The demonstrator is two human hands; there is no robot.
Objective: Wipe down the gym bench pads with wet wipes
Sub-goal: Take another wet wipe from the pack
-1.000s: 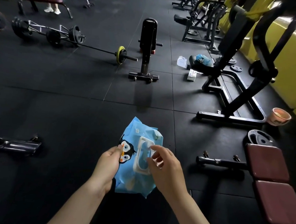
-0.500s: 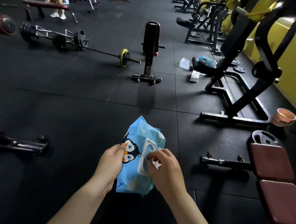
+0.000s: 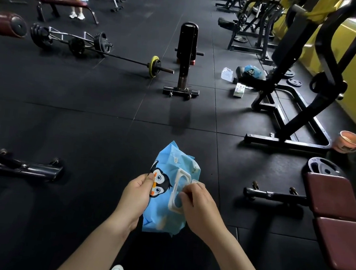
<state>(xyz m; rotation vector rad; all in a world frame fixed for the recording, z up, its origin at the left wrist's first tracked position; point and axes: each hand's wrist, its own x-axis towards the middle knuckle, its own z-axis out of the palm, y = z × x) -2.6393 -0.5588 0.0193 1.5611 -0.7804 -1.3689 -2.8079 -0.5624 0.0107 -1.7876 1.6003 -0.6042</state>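
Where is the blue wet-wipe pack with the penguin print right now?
In the head view it is low and centre: the blue penguin-print wet-wipe pack is gripped by the left hand, while the right hand works at its white flip lid, above the black rubber floor.

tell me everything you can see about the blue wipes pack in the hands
The wipes pack is a soft, crinkled light-blue plastic pouch with a cartoon penguin printed on its front and a white, rigid-looking rectangular dispenser frame beside it. It is held above the black floor, long axis pointing away from the person, front facing up. The left hand grips its left edge, thumb on the penguin. The right hand has its fingertips at the dispenser opening, pinching something small and white there, probably a wipe or the lid.
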